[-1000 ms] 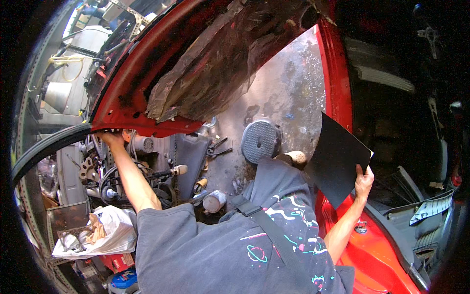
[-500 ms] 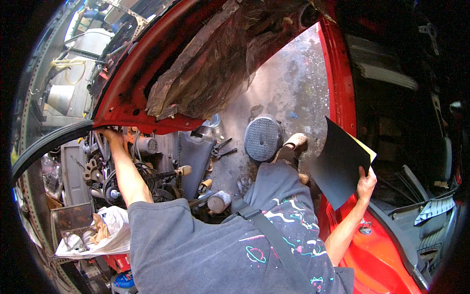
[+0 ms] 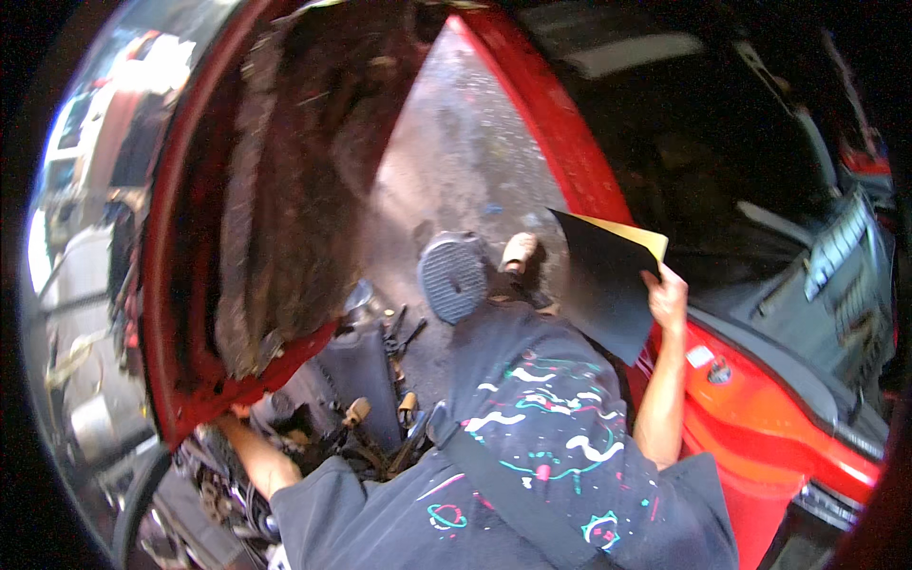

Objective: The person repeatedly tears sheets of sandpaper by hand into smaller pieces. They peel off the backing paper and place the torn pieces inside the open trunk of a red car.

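Observation:
My right hand (image 3: 668, 296) grips the edge of a black sheet (image 3: 608, 285) with a pale yellow backing (image 3: 627, 234) showing along its far edge. The sheet hangs beside the red car door opening, over my right leg. On the left, my left hand (image 3: 228, 426) reaches to the lower edge of an open red car door (image 3: 275, 372). The door hides its fingers, so their grip does not show. A dark, wrinkled liner (image 3: 294, 190) covers the door's inner side.
A grey step stool (image 3: 454, 275) stands on the stained floor (image 3: 456, 142) by my shoe (image 3: 520, 249). Pliers (image 3: 406, 331), a dark grey panel (image 3: 356, 380) and cluttered tools lie below the door. The red sill (image 3: 760, 408) and dark car interior (image 3: 703, 142) are on the right.
The door has swung out toward the left and nearer to me, with my left arm lower beside it. The view has turned; the black sheet stays in my right hand.

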The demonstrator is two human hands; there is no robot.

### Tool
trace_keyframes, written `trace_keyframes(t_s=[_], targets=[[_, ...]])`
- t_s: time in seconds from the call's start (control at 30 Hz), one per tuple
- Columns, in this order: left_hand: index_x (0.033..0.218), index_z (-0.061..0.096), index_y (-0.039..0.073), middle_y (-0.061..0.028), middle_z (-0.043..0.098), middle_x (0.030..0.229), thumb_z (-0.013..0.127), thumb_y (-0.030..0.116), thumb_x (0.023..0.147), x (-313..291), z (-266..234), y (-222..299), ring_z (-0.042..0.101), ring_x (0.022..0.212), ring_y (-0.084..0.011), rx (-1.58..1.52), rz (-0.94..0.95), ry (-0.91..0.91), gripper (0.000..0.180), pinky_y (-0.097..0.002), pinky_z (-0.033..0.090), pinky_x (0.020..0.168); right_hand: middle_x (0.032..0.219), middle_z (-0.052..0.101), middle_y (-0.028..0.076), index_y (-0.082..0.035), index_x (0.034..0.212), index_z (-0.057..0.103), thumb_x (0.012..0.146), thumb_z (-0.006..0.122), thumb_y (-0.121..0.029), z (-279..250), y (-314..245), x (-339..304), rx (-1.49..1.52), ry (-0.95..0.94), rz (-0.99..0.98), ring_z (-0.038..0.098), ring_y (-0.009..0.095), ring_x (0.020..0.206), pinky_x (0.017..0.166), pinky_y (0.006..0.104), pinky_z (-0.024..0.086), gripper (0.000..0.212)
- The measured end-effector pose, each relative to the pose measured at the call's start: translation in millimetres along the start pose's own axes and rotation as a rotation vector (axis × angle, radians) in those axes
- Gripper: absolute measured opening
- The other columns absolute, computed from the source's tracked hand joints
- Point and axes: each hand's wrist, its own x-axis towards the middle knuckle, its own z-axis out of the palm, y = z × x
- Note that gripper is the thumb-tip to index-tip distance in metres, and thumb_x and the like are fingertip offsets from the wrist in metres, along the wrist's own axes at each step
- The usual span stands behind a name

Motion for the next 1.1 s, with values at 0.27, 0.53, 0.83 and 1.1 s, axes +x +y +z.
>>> trace_keyframes(t_s=[0.27, 0.53, 0.83, 1.1], targets=[[0.12, 0.045, 0.015, -0.0058, 0.048, 0.114, 0.032, 0.057, 0.08, -16, 27, -23, 0.049, 0.091, -0.0223, 0.082, -0.079, -0.019, 0.06, -0.0447, 0.043, 0.08, 0.095, 0.066, 0.012, -0.002, 0.109, 0.058, 0.081, 0.056, -0.005, 13, -22, -6, 0.162, 0.005, 0.167, 0.06, 0.012, 0.085, 0.075, 0.0271, 0.046, 0.029], [0.121, 0.044, 0.015, -0.0063, 0.048, 0.115, 0.034, 0.053, 0.08, -38, 35, -53, 0.049, 0.091, -0.0223, 0.16, -0.197, -0.055, 0.056, -0.0439, 0.044, 0.08, 0.096, 0.062, 0.02, -0.005, 0.11, 0.057, 0.081, 0.057, -0.009, 25, -45, -3, 0.14, -0.01, 0.243, 0.062, 0.029, 0.091, 0.077, 0.0331, 0.046, 0.03], [0.121, 0.044, 0.014, -0.0069, 0.047, 0.115, 0.037, 0.048, 0.081, -59, 32, -83, 0.049, 0.092, -0.0224, 0.215, -0.324, -0.093, 0.053, -0.0431, 0.044, 0.08, 0.099, 0.06, 0.022, -0.005, 0.113, 0.056, 0.08, 0.057, -0.008, 40, -58, -4, 0.13, 0.001, 0.149, 0.061, 0.029, 0.093, 0.078, 0.0328, 0.046, 0.033], [0.121, 0.043, 0.013, -0.0074, 0.047, 0.116, 0.04, 0.044, 0.082, -81, 26, -111, 0.049, 0.092, -0.0224, 0.263, -0.428, -0.111, 0.05, -0.0423, 0.044, 0.08, 0.096, 0.064, 0.016, -0.005, 0.109, 0.058, 0.08, 0.057, -0.009, 39, -53, -10, 0.065, 0.037, 0.177, 0.063, 0.019, 0.086, 0.075, 0.0303, 0.046, 0.029]])
